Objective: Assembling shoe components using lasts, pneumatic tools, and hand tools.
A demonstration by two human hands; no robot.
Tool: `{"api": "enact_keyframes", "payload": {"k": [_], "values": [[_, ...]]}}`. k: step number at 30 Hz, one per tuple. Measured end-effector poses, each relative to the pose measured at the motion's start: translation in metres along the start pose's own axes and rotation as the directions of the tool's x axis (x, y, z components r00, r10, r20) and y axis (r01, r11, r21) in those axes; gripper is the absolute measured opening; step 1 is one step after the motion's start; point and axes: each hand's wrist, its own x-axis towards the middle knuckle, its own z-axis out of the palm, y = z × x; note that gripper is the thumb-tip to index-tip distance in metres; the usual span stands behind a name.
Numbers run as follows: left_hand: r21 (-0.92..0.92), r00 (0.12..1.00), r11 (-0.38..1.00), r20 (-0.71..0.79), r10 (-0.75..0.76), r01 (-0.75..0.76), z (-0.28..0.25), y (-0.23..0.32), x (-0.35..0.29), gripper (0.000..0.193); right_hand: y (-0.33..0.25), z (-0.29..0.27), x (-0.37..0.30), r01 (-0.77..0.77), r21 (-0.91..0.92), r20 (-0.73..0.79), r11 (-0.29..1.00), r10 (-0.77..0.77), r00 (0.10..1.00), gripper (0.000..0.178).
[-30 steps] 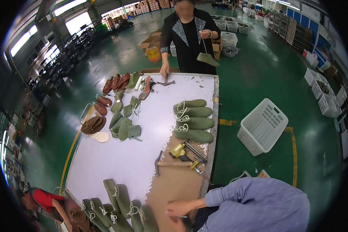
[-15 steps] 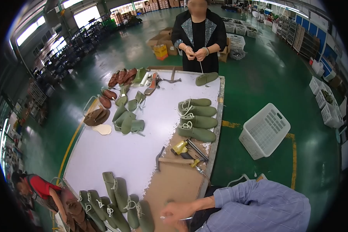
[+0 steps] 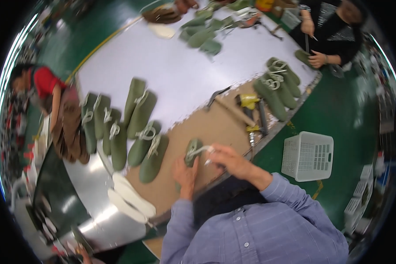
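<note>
A green shoe (image 3: 193,150) with white lacing stands near the front edge of the table. Wrapped round its near end is my left hand (image 3: 185,175), closed. My right hand (image 3: 229,160) pinches the white lace (image 3: 201,150), which is drawn out from the shoe toward the right. To the left lies a row of several green laced shoes (image 3: 154,158), toes toward me. Slight blur hides the exact placing of the fingers.
On the brown part of the table (image 3: 180,145) lie a hammer (image 3: 233,110) and a yellow power tool (image 3: 249,101). More green shoes (image 3: 270,94) line the right edge. White insoles (image 3: 130,200) sit front left. A white basket (image 3: 307,156) stands on the floor. Two co-workers are nearby.
My view has swung down and turned, so the table's near part and both hands show now. My left hand has come into view on the shoe, and the right pulls its lace.
</note>
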Motion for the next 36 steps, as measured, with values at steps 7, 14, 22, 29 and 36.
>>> {"api": "enact_keyframes", "payload": {"k": [7, 14, 22, 29, 36], "values": [[-0.109, 0.999, 0.993, 0.009, -0.040, 0.041, -0.014, -0.005, -0.007, 0.042, 0.080, -0.020, 0.065, 0.076, -0.109, -0.209, 0.991, -0.097, 0.973, 0.030], [-0.167, 0.999, 0.986, 0.032, 0.023, -0.017, -0.019, -0.010, -0.013, 0.042, 0.097, 0.006, 0.090, 0.052, -0.145, -0.198, 0.988, -0.080, 0.977, 0.025], [-0.186, 0.999, 0.982, 0.033, 0.026, -0.019, -0.016, -0.006, -0.009, 0.041, 0.118, -0.010, 0.088, 0.133, -0.200, -0.267, 0.971, -0.185, 0.946, 0.013], [-0.156, 0.997, 0.988, 0.081, 0.004, 0.008, -0.017, -0.005, -0.008, 0.046, 0.106, -0.012, 0.081, 0.166, -0.167, -0.316, 0.972, -0.213, 0.925, 0.013], [-0.130, 0.998, 0.990, 0.036, 0.053, -0.048, -0.022, -0.021, -0.007, 0.047, 0.094, -0.034, 0.070, -0.014, 0.012, -0.428, 1.000, 0.018, 0.903, 0.026]]}}
